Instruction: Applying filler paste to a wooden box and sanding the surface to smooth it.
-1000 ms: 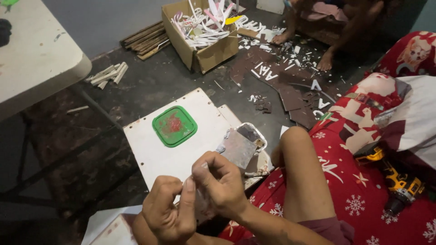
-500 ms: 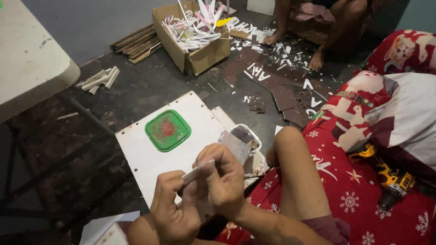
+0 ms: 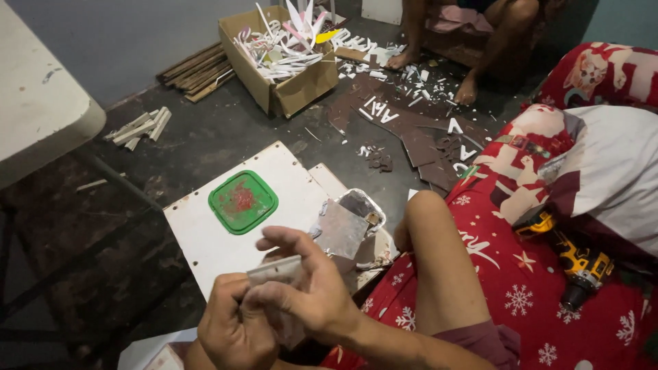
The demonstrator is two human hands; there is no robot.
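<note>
Low in the head view, my left hand [image 3: 233, 325] and my right hand [image 3: 308, 291] meet around a small pale flat strip [image 3: 274, 269]. Both hands pinch it, the right thumb and fingers closing on it from above. Just beyond them a white board [image 3: 288, 185] lies on the dark floor with a green square lid [image 3: 242, 201] on it. A grey sheet piece [image 3: 339, 229] leans over a foil tray [image 3: 363, 205] at the board's right edge. My bare knee [image 3: 428, 233] rises to the right of the hands.
A cardboard box [image 3: 288, 89] of white and pink offcuts stands at the back. Brown sheets and white scraps [image 3: 411, 123] litter the floor by another person's feet [image 3: 466, 85]. A yellow drill [image 3: 579, 264] lies on red patterned bedding [image 3: 548, 301]. A white table [image 3: 41, 116] stands left.
My hands have come closer to the camera and shifted slightly left, still working the pale strip. The view has drifted so the board and box sit a little higher.
</note>
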